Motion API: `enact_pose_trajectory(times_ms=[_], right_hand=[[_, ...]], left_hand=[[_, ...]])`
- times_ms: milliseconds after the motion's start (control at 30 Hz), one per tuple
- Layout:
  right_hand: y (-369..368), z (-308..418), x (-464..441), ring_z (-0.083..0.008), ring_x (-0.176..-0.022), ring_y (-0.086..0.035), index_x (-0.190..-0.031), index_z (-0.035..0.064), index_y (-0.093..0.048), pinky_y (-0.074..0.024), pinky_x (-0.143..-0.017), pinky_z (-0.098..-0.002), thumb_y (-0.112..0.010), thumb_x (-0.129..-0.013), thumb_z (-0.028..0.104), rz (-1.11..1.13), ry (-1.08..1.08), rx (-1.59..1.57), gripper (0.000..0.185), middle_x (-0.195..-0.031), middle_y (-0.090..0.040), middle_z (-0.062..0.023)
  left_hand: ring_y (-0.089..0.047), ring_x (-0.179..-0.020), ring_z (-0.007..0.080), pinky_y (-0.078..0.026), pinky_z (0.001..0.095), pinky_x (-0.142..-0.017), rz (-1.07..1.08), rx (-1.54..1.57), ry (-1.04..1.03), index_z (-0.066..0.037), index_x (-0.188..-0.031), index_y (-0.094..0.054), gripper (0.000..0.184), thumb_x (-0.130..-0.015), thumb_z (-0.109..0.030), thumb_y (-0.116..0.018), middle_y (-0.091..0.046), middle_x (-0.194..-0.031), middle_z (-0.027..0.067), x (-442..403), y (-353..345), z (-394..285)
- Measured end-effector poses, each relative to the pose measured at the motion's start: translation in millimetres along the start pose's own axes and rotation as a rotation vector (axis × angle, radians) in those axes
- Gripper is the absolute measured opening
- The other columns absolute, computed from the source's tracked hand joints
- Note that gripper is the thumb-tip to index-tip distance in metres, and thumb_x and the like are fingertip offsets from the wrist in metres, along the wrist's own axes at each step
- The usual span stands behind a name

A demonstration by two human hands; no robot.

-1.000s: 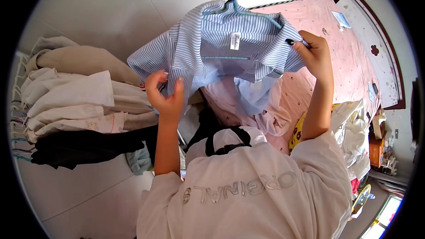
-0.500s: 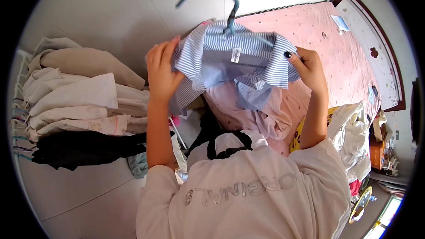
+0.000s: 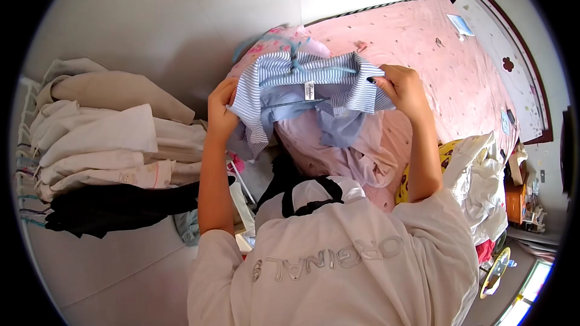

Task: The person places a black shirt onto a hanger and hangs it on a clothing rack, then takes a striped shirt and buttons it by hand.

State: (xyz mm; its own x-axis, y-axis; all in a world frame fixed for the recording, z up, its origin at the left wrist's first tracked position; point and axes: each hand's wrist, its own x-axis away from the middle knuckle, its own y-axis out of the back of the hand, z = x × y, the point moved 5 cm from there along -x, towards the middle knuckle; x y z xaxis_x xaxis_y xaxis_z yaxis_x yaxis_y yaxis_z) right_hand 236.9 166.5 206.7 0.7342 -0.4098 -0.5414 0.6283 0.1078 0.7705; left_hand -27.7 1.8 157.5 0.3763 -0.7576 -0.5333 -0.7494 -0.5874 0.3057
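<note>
2 grips on striped shirt (image 3: 286, 98): left hand (image 3: 222, 107) and right hand (image 3: 403, 92) fingers clasp opposite sides; hanger (image 3: 295, 69) between fingers, long axis crosswise, neither hand clearly nearer.

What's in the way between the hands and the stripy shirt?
Nothing that I can see. The left hand and right hand are already gripping the striped shirt, one at each side. The blue hanger sits at the collar, between the two hands, not blocking either.

A white short-sleeved fabric T-shirt (image 3: 347, 293) bears raised silver-grey lettering (image 3: 322, 259) toward five o'clock; dark polish (image 3: 371, 79) coats the right thumbnail (image 3: 371, 80) toward two.
</note>
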Motion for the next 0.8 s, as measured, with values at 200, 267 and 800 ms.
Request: enact_pose_trajectory(times_ms=[200, 267, 800], right_hand=[[-4.8, 3.4, -3.6, -0.027, -0.047, -0.045, -0.062, 0.003, -0.046, -0.0352, -0.044, -0.0337, -0.059, -0.074, 0.024, -0.029, 0.072, 0.054, 0.028, -0.051, -0.044, -0.0101], [-3.3, 3.1, -3.2, -0.0263, -0.047, -0.045, -0.063, 0.003, -0.048, -0.0355, -0.044, -0.0336, -0.06, -0.073, 0.022, -0.072, 0.069, 0.042, 0.025, -0.052, -0.044, -0.0099], [-2.1, -14.6, -1.2, -0.0256, -0.05, -0.046, -0.071, 0.0011, -0.054, -0.0361, -0.047, -0.0322, -0.061, -0.072, 0.019, -0.076, 0.022, -0.099, 0.019, -0.056, -0.046, -0.0106]], left_hand=[[-0.053, -0.077, 0.0145, -0.042, 0.0262, -0.068, -0.378, 0.405, 0.496, 0.0, -0.095, -0.055, 0.027, -0.083, -0.023, -0.046, -0.057, -0.086, 0.0066, 7.5, 37.7, 43.3], [-0.05, -0.091, 0.0179, -0.04, 0.0317, -0.079, -0.451, 0.278, 0.397, -0.004, -0.109, -0.047, 0.032, -0.081, -0.017, -0.048, -0.054, -0.095, 0.008, 3.8, 56.7, 14.5], [-0.053, -0.068, 0.0145, -0.041, 0.0252, -0.063, 0.322, -0.171, 0.261, 0.0, -0.096, -0.055, 0.018, -0.079, -0.005, -0.05, -0.058, -0.086, 0.0089, -13.1, 66.1, -15.7]])
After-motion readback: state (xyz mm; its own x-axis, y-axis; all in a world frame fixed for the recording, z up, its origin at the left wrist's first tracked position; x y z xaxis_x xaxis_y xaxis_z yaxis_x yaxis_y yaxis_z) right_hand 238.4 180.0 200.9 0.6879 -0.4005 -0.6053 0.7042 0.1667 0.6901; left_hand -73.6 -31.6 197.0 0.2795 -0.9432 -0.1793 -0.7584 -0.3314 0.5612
